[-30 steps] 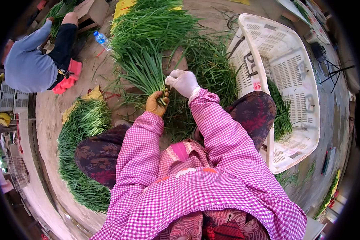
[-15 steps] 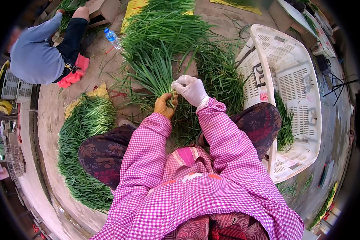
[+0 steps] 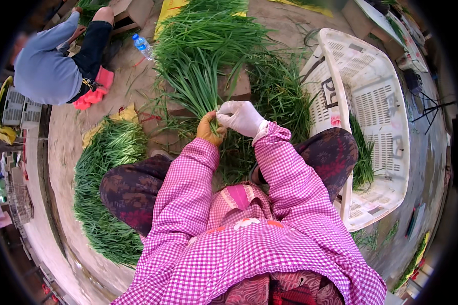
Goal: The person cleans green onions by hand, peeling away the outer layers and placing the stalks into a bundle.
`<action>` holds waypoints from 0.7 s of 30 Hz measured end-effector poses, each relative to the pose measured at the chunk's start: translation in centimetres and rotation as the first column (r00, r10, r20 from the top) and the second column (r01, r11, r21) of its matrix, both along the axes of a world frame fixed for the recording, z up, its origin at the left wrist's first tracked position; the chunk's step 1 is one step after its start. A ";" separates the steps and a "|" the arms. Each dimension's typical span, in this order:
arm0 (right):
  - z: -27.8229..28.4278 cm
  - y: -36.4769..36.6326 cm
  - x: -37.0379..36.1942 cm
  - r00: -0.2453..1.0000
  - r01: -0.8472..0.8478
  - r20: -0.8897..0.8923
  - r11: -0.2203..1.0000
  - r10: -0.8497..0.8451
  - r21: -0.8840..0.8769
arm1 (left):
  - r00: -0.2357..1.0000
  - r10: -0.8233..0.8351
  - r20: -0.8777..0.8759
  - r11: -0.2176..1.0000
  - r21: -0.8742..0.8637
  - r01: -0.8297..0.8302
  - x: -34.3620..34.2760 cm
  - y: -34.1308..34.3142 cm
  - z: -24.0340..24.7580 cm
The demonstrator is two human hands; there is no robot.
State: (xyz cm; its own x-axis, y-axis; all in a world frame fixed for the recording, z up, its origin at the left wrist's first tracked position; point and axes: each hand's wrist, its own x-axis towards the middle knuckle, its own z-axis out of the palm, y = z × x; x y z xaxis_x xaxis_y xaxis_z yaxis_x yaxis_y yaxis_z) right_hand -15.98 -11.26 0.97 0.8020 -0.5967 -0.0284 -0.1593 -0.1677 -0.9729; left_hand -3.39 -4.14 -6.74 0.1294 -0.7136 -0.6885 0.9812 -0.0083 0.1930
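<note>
My left hand (image 3: 210, 129), in a yellowish-brown glove, is closed round the pale stem end of a bunch of garlic chives (image 3: 198, 91). The long green leaves fan out away from me, toward the upper left. My right hand (image 3: 240, 118), in a thin white glove, is beside it with thumb and fingers pinched together against the stems. Whatever lies in that pinch is too small to make out. Just beyond the bunch, a thick pile of chives (image 3: 208, 35) stretches away, overlapping the held leaves.
Neatly laid chives (image 3: 107, 193) line the floor at my left. A white plastic crate (image 3: 345, 168) with some greens inside stands by my right knee. Loose leaves (image 3: 282, 91) lie before it. Beyond, at left, are a water bottle (image 3: 143, 47) and a seated person (image 3: 48, 68).
My right hand has shifted slightly left and down, closer over the left hand's fingers. The left hand has turned a little on the chives. The seated person's arms have moved.
</note>
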 end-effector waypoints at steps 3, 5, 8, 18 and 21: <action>1.0 0.0 -0.4 0.999 -0.020 0.051 0.993 0.015 0.116 | 0.998 0.016 0.059 1.000 0.008 -0.016 0.0 -0.1 0.2; 2.3 -0.1 -0.6 0.996 -0.003 0.088 0.970 -0.019 0.242 | 0.997 0.015 0.080 0.999 -0.053 -0.011 0.2 0.1 0.1; 3.8 -0.5 -1.2 0.989 -0.019 0.150 0.966 -0.020 0.257 | 0.995 0.016 0.095 1.000 -0.005 -0.016 0.2 0.1 -0.1; 0.8 -2.9 -2.3 0.916 0.262 -0.218 0.914 -0.337 -0.311 | 0.999 0.030 0.015 0.991 -0.129 -0.028 0.5 0.5 -1.4; 0.0 -2.6 -1.6 0.878 0.035 -0.443 0.948 -0.181 -0.318 | 0.998 0.053 -0.016 0.992 -0.118 -0.054 0.6 0.6 -1.6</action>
State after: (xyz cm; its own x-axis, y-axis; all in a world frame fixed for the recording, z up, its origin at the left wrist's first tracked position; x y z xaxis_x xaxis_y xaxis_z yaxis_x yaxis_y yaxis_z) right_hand -17.56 -13.84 0.95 0.6696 -0.7182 -0.1893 -0.6100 -0.3862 -0.6919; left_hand -2.74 -3.52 -8.29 0.1613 -0.7825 -0.6013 0.9820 0.0664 0.1771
